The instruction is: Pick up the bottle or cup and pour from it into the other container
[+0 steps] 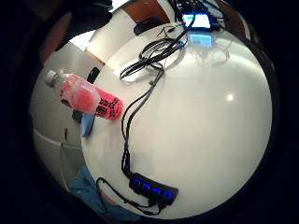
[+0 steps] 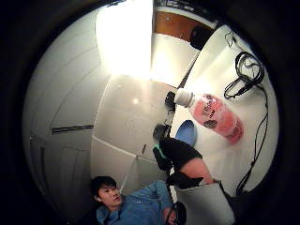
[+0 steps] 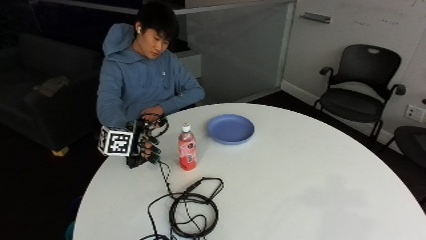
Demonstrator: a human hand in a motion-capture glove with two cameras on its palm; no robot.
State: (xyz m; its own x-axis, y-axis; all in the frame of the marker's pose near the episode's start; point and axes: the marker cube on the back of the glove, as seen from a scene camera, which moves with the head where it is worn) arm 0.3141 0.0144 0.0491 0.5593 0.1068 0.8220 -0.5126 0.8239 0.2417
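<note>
Clear plastic bottle of pink drink (image 3: 187, 149) stands upright near the tabletop (image 3: 299, 175) edge closest to the person, shallow blue plate (image 3: 230, 128) just beside it. Black-gloved right hand (image 3: 148, 142) hovers beside the bottle, apart from it, fingers loosely curled, holding nothing.

We list: one person (image 3: 143, 80), upper left of frame, blue hooded sweatshirt; right hand (image 3: 148, 140) in black strapped glove.

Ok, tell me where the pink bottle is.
In the outside view the pink bottle stands upright on the white table, between the gloved right hand and the blue plate.
</note>
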